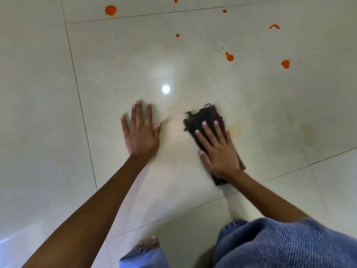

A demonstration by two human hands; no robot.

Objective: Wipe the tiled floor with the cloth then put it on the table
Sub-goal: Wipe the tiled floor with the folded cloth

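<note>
A dark, folded cloth (pixel 201 118) lies flat on the glossy cream tiled floor (pixel 135 60) in the middle of the view. My right hand (pixel 218 147) presses down on it with the fingers spread, and the cloth looks blurred from motion. My left hand (pixel 141 132) rests palm down on the bare tile to the left of the cloth, fingers apart, holding nothing. A faint yellowish smear (pixel 234 130) shows just right of the cloth. No table is in view.
Several orange-red splatters dot the floor farther ahead, such as a big one (pixel 110 10) at top left and others (pixel 229 57) (pixel 285 64) at the right. My knee in blue denim (pixel 280 242) and a bare foot (pixel 148 243) are at the bottom.
</note>
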